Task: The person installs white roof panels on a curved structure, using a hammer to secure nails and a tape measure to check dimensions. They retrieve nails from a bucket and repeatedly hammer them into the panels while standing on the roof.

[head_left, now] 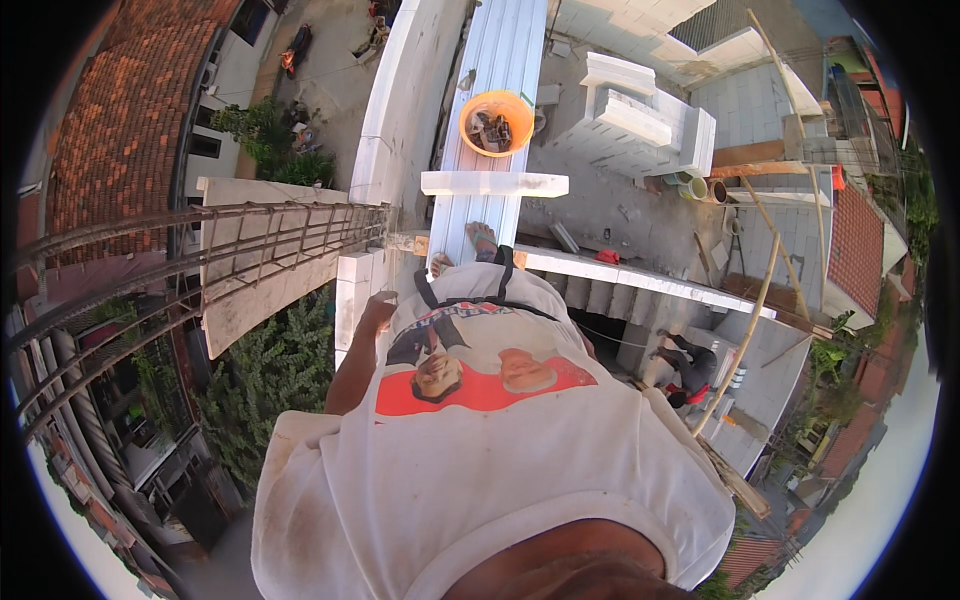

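My left hand [378, 310] hangs by my side, next to a column of white blocks [352, 285]. Its fingers look loosely stretched, and nothing shows in them; whether it touches the blocks, I cannot tell. My right hand is out of sight behind my white shirt [520, 450]. Below me, my bare feet [480, 240] stand on a ribbed metal plank [465, 215]. Just past them a long white block [495, 184] lies across the plank. Farther along sits an orange bucket [497, 124] holding dark tools or scraps.
Rusty rebar [200, 225] juts out at left beside a pale board [270, 260]. A white block wall [395, 100] runs along the plank's left. Block stacks [640, 120] and buckets [690, 186] stand lower right. Another person [690, 365] works below, near a bamboo pole [745, 320].
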Demonstrator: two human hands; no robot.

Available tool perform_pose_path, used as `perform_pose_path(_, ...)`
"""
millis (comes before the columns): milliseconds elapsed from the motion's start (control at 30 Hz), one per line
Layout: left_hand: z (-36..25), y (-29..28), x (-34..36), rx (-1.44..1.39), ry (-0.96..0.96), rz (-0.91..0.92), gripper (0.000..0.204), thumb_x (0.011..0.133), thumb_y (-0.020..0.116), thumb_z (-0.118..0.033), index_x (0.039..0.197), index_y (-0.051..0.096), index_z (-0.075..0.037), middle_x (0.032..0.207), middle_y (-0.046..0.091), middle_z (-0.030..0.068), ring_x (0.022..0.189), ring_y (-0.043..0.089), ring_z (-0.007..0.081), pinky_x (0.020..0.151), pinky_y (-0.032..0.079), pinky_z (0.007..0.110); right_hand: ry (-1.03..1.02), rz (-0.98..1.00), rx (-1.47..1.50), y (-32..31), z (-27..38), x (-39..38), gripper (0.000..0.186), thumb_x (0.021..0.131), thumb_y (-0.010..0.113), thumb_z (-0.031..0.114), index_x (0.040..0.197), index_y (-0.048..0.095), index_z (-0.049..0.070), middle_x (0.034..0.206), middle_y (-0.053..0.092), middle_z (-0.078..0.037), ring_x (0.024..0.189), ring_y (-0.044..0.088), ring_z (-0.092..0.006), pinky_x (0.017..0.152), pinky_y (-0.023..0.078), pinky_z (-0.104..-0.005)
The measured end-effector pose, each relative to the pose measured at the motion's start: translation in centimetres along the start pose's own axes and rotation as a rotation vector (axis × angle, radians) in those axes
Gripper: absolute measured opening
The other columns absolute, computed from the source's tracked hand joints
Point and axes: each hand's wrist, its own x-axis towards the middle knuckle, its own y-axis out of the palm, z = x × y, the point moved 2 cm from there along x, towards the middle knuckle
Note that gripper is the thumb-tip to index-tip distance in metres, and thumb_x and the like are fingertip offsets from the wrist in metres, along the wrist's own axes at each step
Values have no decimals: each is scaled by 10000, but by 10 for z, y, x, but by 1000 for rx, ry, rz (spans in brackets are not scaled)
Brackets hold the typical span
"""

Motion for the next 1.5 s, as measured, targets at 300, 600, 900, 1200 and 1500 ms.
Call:
perform_pose_path(300, 51, 21, -25, -308, -144, -152, 463, 843, 699, -6, 1294, 679, -110, 788, 672, 82, 601, 604, 178, 498, 474, 365, -175, -54, -20, 12, 31, 8, 269, 956, 633, 262, 1045, 699, 17, 897, 718, -140, 774, 685, -267, 752, 567, -405)
perform_pose_path(600, 32, 8, 6, -329, -62, -164, 462, 811, 716, -3, 1264, 696, -92, 847, 720, 116, 667, 653, 187, 508, 495, 365, -253, -76, -31, 19, 43, 7, 283, 939, 639, 267, 1043, 704, 12, 907, 721, -152, 783, 688, -277, 759, 563, -412)
perform_pose_path(900, 51, -4, 58, 879, 962, -123, 243, 668, 778, -130, 907, 791, -175, 980, 764, 66, 839, 739, 265, 712, 598, 381, -296, -118, -56, 23, 50, 5, 297, 923, 644, 272, 1041, 709, 7, 916, 724, -163, 791, 691, -287, 767, 559, -419)
perform_pose_path(1200, 32, -10, 50, 597, 724, -84, 73, 757, 729, -116, 703, 682, -135, 731, 640, 84, 671, 658, 253, 622, 538, 434, -314, -133, -108, 26, 54, 4, 312, 906, 649, 276, 1039, 714, 1, 926, 727, -175, 800, 693, -296, 774, 556, -426)
perform_pose_path(1500, 41, -6, 42, -68, -103, 115, 223, 910, 608, -177, 712, 628, -79, 630, 505, 66, 562, 510, 218, 561, 453, 459, -41, 42, -245, 37, -12, -43, 327, 890, 655, 281, 1037, 718, -4, 935, 730, -186, 808, 696, -306, 781, 552, -433)
